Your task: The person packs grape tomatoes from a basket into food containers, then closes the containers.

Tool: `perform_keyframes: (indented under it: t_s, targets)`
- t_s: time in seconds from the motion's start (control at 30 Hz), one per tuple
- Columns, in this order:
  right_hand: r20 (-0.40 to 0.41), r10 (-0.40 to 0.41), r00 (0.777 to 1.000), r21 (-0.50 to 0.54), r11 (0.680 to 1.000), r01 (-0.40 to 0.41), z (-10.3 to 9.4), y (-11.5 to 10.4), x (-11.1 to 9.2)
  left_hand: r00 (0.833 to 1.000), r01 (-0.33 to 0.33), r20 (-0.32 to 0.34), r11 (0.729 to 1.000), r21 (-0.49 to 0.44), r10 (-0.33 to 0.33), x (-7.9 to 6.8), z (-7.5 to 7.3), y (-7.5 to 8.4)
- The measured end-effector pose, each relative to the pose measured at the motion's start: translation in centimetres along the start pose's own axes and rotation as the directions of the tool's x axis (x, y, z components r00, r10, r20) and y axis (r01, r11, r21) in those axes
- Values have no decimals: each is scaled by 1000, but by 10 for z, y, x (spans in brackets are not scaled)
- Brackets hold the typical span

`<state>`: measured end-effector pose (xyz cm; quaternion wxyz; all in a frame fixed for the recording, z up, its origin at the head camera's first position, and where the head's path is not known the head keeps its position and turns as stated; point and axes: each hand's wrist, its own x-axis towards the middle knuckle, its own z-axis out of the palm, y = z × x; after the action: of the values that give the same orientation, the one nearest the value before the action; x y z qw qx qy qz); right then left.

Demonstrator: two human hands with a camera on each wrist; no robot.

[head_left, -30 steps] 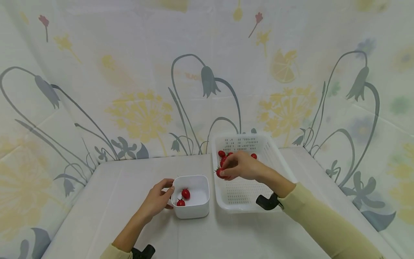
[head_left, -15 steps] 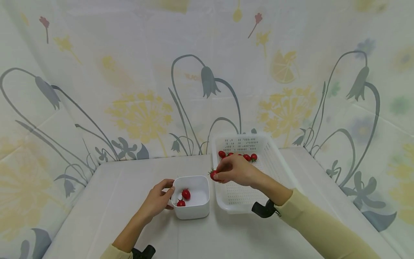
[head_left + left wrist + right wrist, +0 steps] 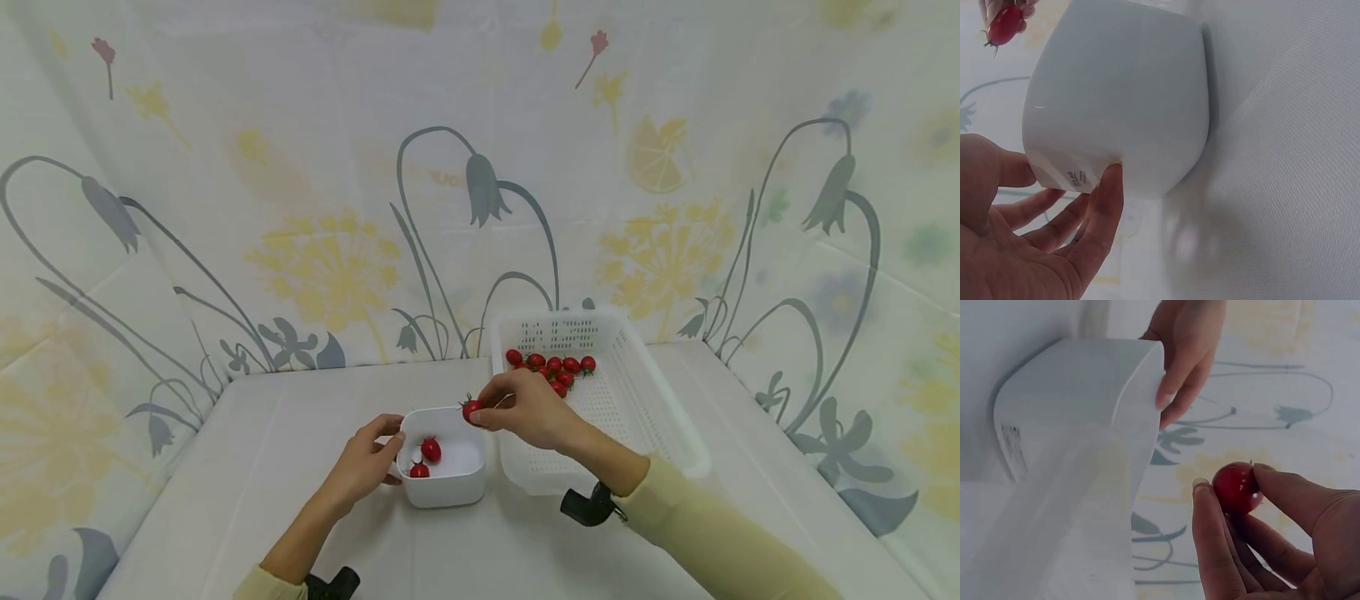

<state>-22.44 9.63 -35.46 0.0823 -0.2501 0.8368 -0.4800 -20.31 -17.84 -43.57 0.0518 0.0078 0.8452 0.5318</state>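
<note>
Head view: right hand (image 3: pixel 525 408) holds a red tomato (image 3: pixel 472 410) near the white box (image 3: pixel 447 492)

We see the right thumb and fingers clamped on this tomato, which has green leaves at its stem; it is raised by the back right corner of the box. The left hand (image 3: pixel 366 462) grips the left side of the box, its thumb at the rim and its fingers spread on the outer wall. Inside the box we find two loose tomatoes (image 3: pixel 431 451). To the right stands a white perforated basket (image 3: pixel 652 408), with a cluster of tomatoes (image 3: pixel 572 365) toward its back left part.
</note>
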Motion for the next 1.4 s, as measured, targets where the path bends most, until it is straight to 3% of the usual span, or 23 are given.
perform_keyframes:
  t_s: [0.2, 0.43, 0.57, 1.2, 1.4]
  targets:
    - [-17, -21, 1000, -12, 1000, 21, 23, 0, 4, 1000, -3, 3, 1000, 0, 3, -1, -1, 1]
    - [-3, -83, 997, -128, 988, 82, 46, 1, 12, 1000, -7, 8, 1000, -3, 7, -1, -1, 2]
    - [14, -84, 996, -135, 987, 85, 54, 3, 18, 1000, 0, 6, 1000, -4, 0, 1, -1, 2]
    - [41, -17, 999, -179, 984, 24, 81, 13, 32, 1000, -13, 1, 1000, -18, 13, -1, -1, 2]
    - [56, -39, 998, -208, 977, 50, 87, 13, 35, 999, -40, 2, 999, -24, 40, -3, -2, 2]
